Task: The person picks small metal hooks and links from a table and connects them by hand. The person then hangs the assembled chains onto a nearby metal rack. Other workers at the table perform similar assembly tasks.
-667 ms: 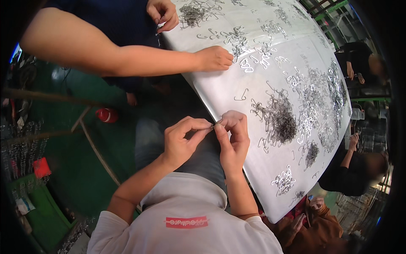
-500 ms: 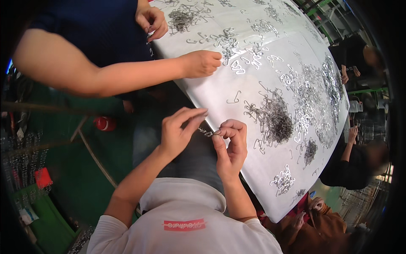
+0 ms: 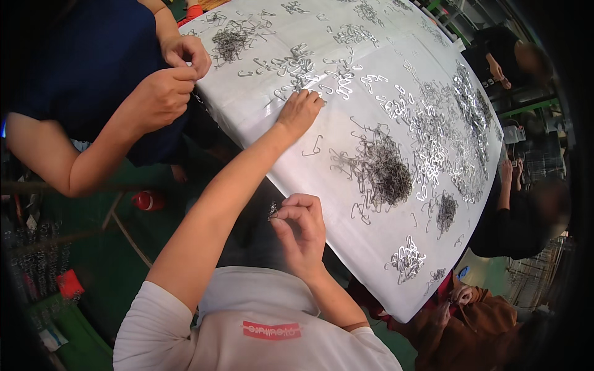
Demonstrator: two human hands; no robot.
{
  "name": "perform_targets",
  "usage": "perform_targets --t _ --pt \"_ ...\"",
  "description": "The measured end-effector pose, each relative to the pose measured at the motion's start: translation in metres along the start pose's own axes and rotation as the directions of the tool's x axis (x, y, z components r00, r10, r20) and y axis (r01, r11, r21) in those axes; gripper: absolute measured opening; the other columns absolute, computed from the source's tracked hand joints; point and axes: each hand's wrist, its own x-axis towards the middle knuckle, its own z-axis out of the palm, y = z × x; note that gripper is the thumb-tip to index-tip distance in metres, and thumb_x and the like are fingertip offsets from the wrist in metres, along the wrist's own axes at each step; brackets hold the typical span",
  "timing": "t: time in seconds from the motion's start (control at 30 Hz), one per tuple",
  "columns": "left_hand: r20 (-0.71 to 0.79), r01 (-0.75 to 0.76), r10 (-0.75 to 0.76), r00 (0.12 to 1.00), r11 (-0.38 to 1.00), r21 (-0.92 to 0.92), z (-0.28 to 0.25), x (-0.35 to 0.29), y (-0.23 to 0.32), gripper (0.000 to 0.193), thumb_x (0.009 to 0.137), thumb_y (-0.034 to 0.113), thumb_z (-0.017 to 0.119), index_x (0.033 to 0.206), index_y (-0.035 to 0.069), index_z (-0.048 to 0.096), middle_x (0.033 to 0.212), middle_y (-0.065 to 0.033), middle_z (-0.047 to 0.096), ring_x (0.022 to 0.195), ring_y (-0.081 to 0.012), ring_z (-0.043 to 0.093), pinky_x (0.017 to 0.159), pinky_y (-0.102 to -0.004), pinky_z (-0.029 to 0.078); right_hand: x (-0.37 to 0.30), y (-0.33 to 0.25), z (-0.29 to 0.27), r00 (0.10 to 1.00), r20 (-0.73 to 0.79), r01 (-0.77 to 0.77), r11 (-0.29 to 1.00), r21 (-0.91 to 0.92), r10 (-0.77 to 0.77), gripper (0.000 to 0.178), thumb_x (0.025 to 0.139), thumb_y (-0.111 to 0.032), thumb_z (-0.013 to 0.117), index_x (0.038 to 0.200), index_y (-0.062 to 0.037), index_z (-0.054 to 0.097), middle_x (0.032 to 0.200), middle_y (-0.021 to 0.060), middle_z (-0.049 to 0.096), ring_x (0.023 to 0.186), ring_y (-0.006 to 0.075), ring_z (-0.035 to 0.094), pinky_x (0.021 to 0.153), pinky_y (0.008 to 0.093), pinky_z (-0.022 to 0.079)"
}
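Shiny hooks [image 3: 301, 62] lay jumbled on the bench [image 3: 365, 260], just beyond the nearer left hand [image 3: 301, 110], half curled, its grip impossible to tell. The right hand [image 3: 301, 232] pinched small metal links [image 3: 273, 212].

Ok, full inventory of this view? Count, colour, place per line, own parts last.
Table: 1, white-covered, centre to right
Metal hooks: too many to count, silver to dark grey, in piles across the table
Small metal bunch: 1, dark and silvery, at the right hand's fingertips
Co-workers: at least 4; dark blue, black, black, brown clothing; upper left, upper right, right, lower right
Rounded object: 1, red, left, low by the floor
Flat piece: 1, red, lower left
Floor: 1, green, left
Shirt: 1, whitish with red patch, bottom centre
Left hand: 1, bare, at hooks near table's left edge
Right hand: 1, bare, by table's near edge
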Motion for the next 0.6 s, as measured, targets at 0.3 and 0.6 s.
perform_targets --t 0.3,0.6 --pt "0.165 0.462 -0.493 0.854 0.573 -0.677 -0.098 -0.052 0.010 0.016 0.092 0.010 0.059 0.103 0.002 0.066 0.088 -0.0069 0.069 0.080 -0.0161 0.066 0.068 -0.0275 0.052 -0.005 0.004 0.006 1.000 -0.016 -0.017 0.998 0.063 0.018 0.009 0.082 -0.003 0.068 0.089 -0.0013 0.062 0.102 0.0118 0.053 0.091 0.0229 0.057 0.080 0.0318 0.047" --pt "0.116 0.348 -0.653 0.748 0.237 -0.907 -0.199 -0.157 0.057 0.013 0.089 0.003 0.063 0.100 -0.004 0.063 0.091 -0.0113 0.072 0.086 -0.0123 0.069 0.072 -0.0241 0.053 0.007 0.004 0.014 0.995 0.067 0.080 0.993 -0.087 -0.074 0.008 0.083 -0.005 0.067 0.088 -0.0009 0.062 0.100 0.0112 0.054 0.092 0.0238 0.055 0.080 0.0320 0.045"
